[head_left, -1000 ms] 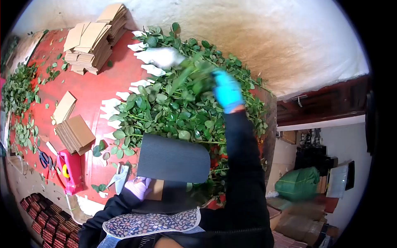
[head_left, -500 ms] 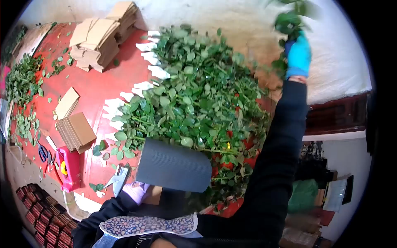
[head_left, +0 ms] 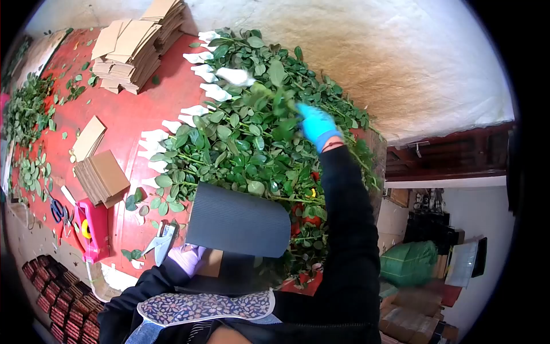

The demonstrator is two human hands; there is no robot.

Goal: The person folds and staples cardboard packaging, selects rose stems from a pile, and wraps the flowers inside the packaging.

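Note:
My right hand, in a blue glove, is closed around a leafy rose stem, blurred by motion. The stem's white-sleeved head points left, above a broad pile of green rose stems. More white-sleeved heads line the pile's left edge. In a purple glove, my left hand grips the lower left corner of a curved dark ribbed sheet; its fingers are partly hidden. A piece of brown cardboard shows beside that hand. Close by lies a stapler.
Cardboard pieces are stacked at the back of the red table, with a smaller stack nearer. A pink tape dispenser and scissors lie left. A wall rises behind the stems.
My right hand has swept from the upper right, in and down over the pile, bringing the stem and its white-sleeved head along. My left hand and the ribbed sheet stay nearly in place.

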